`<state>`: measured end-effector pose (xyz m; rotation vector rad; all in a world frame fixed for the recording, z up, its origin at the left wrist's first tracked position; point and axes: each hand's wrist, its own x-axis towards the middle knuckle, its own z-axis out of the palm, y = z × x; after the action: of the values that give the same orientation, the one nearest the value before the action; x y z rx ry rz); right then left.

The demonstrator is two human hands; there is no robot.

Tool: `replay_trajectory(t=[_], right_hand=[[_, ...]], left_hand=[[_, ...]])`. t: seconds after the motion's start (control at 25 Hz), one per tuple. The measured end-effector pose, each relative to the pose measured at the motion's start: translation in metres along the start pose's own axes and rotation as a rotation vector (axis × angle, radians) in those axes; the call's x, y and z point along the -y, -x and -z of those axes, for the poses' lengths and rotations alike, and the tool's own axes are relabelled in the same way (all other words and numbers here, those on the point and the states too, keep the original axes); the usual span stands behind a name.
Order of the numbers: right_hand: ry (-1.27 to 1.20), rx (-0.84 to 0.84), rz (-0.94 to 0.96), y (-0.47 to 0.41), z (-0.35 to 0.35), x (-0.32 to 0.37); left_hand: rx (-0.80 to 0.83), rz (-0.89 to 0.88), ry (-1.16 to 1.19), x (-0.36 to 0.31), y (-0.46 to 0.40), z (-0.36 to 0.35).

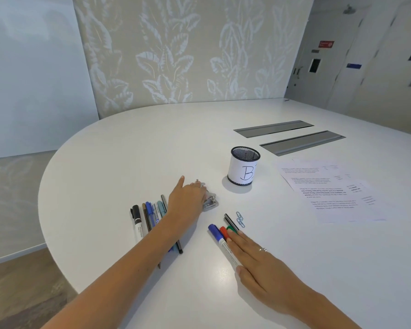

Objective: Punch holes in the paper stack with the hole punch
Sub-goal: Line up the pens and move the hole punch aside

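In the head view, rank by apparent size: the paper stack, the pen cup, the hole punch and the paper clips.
1. paper stack, by far the widest.
2. pen cup.
3. hole punch, though the left hand covers part of it, so its full size is unsure.
4. paper clips, smallest.

My left hand [186,198] reaches forward on an outstretched arm, palm down, thumb spread wide, fingers curled downward. My right hand [259,260] lies flat nearer my body, palm down, 4 fingers straight and together, a ring on 1 finger.
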<state>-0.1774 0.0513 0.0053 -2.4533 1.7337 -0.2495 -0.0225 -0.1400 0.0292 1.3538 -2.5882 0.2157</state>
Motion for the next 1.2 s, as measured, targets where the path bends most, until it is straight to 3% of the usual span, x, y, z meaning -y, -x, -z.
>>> replay_trajectory(t=[0.16,0.28,0.4,0.56,0.96,1.04,1.2], right_hand=[[-0.001,-0.001,0.034,-0.004,0.000,0.008],[-0.015,-0.028,0.076,-0.018,-0.005,0.020],[-0.006,-0.067,0.074,-0.041,-0.015,0.034],[-0.022,-0.132,-0.045,-0.083,-0.027,0.047],[-0.130,-0.107,-0.089,-0.130,-0.025,0.054],[-0.242,-0.226,-0.052,-0.124,-0.019,0.054],[-0.269,-0.679,-0.147,-0.105,-0.008,0.037]], left_hand=[[-0.119,-0.001,0.252,-0.014,0.011,0.000],[-0.195,0.124,0.404,0.012,0.025,0.006],[0.008,0.211,0.357,0.065,0.035,0.004],[0.161,0.236,0.667,0.104,0.051,-0.002],[-0.073,0.205,0.789,0.099,0.064,-0.014],[-0.088,0.236,0.797,0.100,0.062,-0.013],[-0.013,0.197,0.843,0.109,0.056,-0.018]])
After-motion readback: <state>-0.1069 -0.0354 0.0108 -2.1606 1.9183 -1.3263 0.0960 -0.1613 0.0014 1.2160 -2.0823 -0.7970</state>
